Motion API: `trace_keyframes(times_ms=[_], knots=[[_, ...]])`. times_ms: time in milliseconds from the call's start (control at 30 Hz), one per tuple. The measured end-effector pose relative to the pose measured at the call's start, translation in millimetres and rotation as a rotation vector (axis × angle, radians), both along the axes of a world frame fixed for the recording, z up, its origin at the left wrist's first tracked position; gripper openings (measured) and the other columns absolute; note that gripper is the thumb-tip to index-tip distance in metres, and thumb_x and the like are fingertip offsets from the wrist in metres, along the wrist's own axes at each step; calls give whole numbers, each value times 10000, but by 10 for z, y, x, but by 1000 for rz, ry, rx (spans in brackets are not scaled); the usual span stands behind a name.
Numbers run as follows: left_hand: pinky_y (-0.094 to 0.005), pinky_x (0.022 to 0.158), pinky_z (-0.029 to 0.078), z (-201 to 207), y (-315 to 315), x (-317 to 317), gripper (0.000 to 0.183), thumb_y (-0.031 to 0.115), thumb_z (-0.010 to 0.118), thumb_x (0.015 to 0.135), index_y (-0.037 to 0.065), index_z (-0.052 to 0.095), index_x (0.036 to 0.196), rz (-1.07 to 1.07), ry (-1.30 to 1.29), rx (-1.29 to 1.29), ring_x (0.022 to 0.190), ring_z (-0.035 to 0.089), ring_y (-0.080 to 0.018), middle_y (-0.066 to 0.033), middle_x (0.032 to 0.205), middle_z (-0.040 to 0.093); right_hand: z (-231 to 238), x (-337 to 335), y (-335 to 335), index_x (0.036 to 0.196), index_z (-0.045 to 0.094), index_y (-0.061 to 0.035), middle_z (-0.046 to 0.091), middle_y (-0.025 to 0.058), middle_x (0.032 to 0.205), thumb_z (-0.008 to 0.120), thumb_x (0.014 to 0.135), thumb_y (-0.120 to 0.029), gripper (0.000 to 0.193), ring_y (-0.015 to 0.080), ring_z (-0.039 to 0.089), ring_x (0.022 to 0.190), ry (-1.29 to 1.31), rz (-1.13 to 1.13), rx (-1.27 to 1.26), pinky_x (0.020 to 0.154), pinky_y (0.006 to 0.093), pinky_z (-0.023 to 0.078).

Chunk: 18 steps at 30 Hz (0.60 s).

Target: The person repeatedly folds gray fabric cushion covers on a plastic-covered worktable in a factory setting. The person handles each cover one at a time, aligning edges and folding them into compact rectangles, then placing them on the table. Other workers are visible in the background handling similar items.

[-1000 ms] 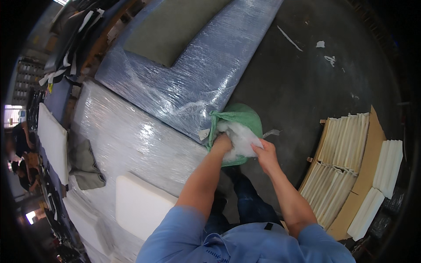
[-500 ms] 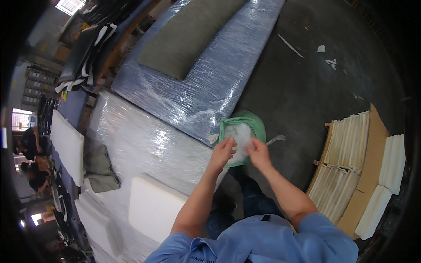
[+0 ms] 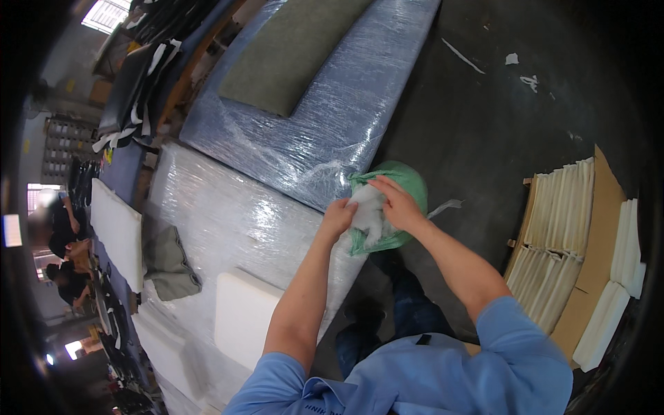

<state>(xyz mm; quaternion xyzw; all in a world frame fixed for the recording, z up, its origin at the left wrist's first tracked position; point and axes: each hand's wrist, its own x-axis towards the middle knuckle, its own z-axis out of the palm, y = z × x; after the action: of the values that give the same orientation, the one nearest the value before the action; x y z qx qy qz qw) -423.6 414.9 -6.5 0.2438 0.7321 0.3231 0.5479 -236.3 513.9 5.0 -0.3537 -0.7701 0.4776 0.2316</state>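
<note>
White fluffy fibre stuffing point(image 3: 368, 216) fills the mouth of a green bag point(image 3: 413, 185) just past the corner of the wrapped surface. With its fingers closed, my left hand point(image 3: 337, 218) grips the near-left edge of the stuffing. Across from it, my right hand point(image 3: 401, 206) has its fingers stretched over the top of the fibre and its thumb below, pinching it. The bag's lower part is hidden behind my hands and the stuffing.
A plastic-wrapped white surface point(image 3: 228, 214) bears a white foam pad point(image 3: 242, 318) and a folded olive cover point(image 3: 171, 266). An olive cushion point(image 3: 283, 62) lies on a blue wrapped block point(image 3: 353, 104). Stacked white slabs point(image 3: 553, 228) stand right. Scraps litter the floor. People work far left.
My right hand has moved up and left across the stuffing. The left hand has shifted slightly left and up, and the fibre is bunched between both hands.
</note>
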Motion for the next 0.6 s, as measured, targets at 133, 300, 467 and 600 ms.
trace_keyframes(times_ms=[133,300,467,600], knots=[[-370,862,514,369,218,-72,394,255,620,984,-31,675,1249,-315,250,-67,973,695,-248,-146,1035,746,-303,-147,400,1155,699,-107,672,130,1263,610,909,-65,265,343,635,1170,-125,192,78,953,427,520],[-463,925,519,387,152,-137,451,314,659,937,10,677,1270,-481,608,-28,1054,687,-399,-224,1109,727,-101,-325,428,1127,667,-73,710,129,1035,629,937,-115,199,324,676,973,-164,224,-202,849,421,521],[-490,930,537,351,370,255,333,298,629,940,73,712,1171,-437,762,-65,1076,681,-414,-221,1125,721,-106,-332,342,1085,647,-58,702,138,995,608,934,-89,159,308,678,944,-138,239,-161,841,413,518],[-529,875,537,263,366,224,288,304,589,977,50,707,1046,-474,763,-139,1018,679,-444,-232,1062,719,-117,-335,300,1064,648,-65,689,146,1006,594,927,-81,148,326,664,977,-110,263,-86,855,429,513]])
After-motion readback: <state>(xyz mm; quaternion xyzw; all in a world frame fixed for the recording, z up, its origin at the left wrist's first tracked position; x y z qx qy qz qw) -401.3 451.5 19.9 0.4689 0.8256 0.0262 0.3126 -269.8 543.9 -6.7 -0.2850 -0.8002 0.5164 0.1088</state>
